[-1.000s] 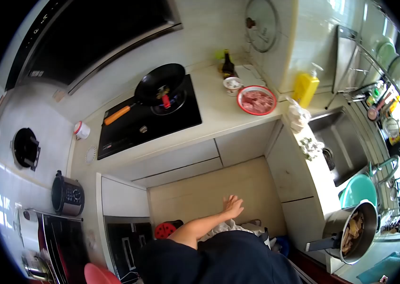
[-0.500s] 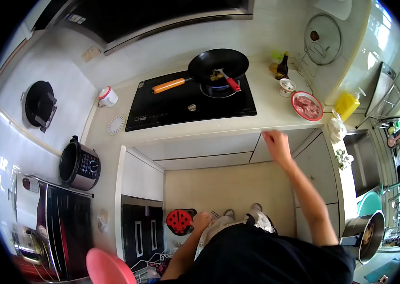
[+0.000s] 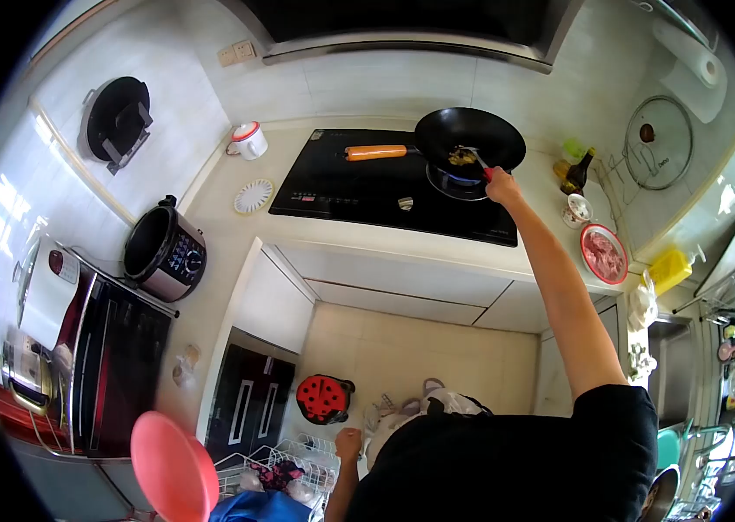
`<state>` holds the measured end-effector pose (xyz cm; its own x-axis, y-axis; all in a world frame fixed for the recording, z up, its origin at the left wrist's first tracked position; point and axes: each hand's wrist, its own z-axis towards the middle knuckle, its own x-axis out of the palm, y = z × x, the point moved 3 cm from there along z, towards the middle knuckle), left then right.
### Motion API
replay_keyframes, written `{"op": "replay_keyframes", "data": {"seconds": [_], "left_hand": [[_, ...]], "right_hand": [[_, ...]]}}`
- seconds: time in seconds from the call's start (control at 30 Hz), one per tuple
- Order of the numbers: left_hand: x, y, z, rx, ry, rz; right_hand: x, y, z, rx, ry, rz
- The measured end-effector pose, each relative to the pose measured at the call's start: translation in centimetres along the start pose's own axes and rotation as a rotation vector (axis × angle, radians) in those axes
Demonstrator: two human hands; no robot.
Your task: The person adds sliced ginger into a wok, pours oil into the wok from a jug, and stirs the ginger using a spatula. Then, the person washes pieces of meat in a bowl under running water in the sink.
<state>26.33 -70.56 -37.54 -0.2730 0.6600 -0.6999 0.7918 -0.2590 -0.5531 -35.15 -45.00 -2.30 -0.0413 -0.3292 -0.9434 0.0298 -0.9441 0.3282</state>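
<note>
My right hand [image 3: 501, 185] reaches out over the cooktop [image 3: 359, 190] with its fingers wrapped round the red handle of a spatula [image 3: 479, 160]. The spatula's head rests in a black wok [image 3: 500, 137], among some small yellowish-brown food pieces [image 3: 461, 157]. The wok sits on the right burner, its orange wooden handle pointing left. Low beside my body hangs my left hand [image 3: 348, 444], fingers curled in and nothing seen in them. A white wire rack [image 3: 320, 461] is close to it.
Right of the cooktop stand a red-rimmed bowl of raw meat [image 3: 588, 252], a small white pot [image 3: 576, 210] and a dark bottle [image 3: 578, 172]. A white mug [image 3: 248, 141] and pressure cooker [image 3: 166, 248] are on the left. A ladybird-patterned stool [image 3: 325, 398] stands on the floor.
My right hand has moved from in front of the counter edge up to the wok and taken hold of the spatula. My left hand has dropped lower, away from the stool. The view has shifted.
</note>
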Motion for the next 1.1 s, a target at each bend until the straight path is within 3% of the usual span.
{"op": "replay_keyframes", "data": {"seconds": [0.1,0.2,0.33,0.4,0.53,0.7,0.83,1.03,1.1], "left_hand": [[0.3,0.1,0.2,0.011,-0.012,-0.016],[0.5,-0.3,0.0,0.025,-0.011,-0.019],[1.0,-0.9,0.5,0.020,-0.022,0.016],[1.2,-0.9,0.5,0.038,-0.035,0.032],[1.2,-0.9,1.2,0.072,-0.040,-0.040],[0.7,-1.5,0.1,0.033,-0.138,-0.123],[0.7,-1.0,-1.3,0.010,-0.109,-0.149],[2.0,1.7,-1.1,0.010,-0.068,0.006],[2.0,2.1,-1.0,-0.107,-0.079,-0.018]], "right_hand": [[-3.1,-0.3,-0.8,0.026,-0.051,-0.142],[-6.1,-1.2,-0.9,-0.205,-0.109,-0.392],[-11.6,-3.5,-2.1,-0.294,-0.108,-0.429],[-13.3,-3.7,-2.9,-0.297,-0.011,-0.491],[-10.7,-3.8,-1.0,-0.328,0.007,-0.459],[-6.6,-1.7,2.5,-0.306,-0.166,-0.247],[-5.0,-0.5,3.5,-0.353,-0.206,-0.298],[-9.9,-2.4,1.6,-0.450,-0.159,-0.656],[-12.6,-3.4,1.1,-0.457,-0.152,-0.653]]}}
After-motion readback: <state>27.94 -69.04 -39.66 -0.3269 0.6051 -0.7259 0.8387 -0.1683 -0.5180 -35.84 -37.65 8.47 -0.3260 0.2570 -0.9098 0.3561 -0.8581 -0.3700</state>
